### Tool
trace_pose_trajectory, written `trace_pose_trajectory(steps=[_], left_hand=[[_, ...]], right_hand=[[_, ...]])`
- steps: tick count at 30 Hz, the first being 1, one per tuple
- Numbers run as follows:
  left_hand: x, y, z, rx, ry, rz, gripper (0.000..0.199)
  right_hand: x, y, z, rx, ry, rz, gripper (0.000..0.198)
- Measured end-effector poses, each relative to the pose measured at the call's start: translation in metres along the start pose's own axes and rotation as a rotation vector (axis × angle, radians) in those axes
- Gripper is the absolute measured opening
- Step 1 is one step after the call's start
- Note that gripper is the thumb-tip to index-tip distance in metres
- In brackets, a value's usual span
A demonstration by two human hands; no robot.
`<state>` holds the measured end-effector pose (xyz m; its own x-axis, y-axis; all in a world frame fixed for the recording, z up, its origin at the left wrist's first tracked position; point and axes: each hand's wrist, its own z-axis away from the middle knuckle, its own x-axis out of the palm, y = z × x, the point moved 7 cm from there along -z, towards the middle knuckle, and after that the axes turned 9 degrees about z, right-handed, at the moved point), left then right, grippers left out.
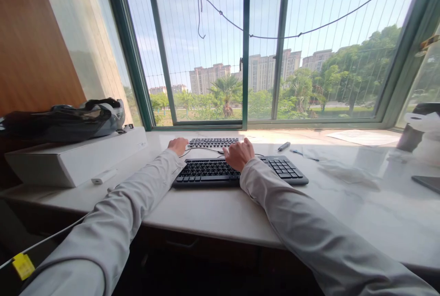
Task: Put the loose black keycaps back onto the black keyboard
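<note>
A full-size black keyboard [209, 172] lies on the pale marble top, its number pad showing on the right. Behind it is a second, narrower dark keyboard [213, 142]. My left hand [178, 146] is closed at the left end of the rear keyboard; its fingertips are hidden. Above the front keyboard, my right hand [239, 154] has curled fingers, with thumb and forefinger close to a thin black cable [206, 148]. What lies within its grasp cannot be made out. The cable runs between the two keyboards.
At left, a white box [79, 158] carries a dark, plastic-wrapped item [68, 119], with a small white device [103, 177] before it. To the right lie a grey stick-like object [283, 146], a thin pen-like tool [304, 155], clear plastic [347, 172] and paper [360, 138]. A window stands behind.
</note>
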<state>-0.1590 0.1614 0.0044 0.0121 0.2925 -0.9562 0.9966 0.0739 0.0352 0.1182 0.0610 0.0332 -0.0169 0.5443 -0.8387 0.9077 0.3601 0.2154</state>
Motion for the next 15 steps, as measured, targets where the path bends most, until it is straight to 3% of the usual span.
trace_pose_trajectory(steps=[7, 15], left_hand=[[0.006, 0.000, -0.033, 0.068, -0.067, -0.050, 0.042], [0.026, 0.000, -0.045, 0.059, -0.065, -0.056, 0.034]], right_hand=[[0.000, -0.004, 0.000, -0.012, 0.032, 0.004, 0.054], [-0.001, -0.008, 0.001, -0.040, 0.010, 0.010, 0.055]])
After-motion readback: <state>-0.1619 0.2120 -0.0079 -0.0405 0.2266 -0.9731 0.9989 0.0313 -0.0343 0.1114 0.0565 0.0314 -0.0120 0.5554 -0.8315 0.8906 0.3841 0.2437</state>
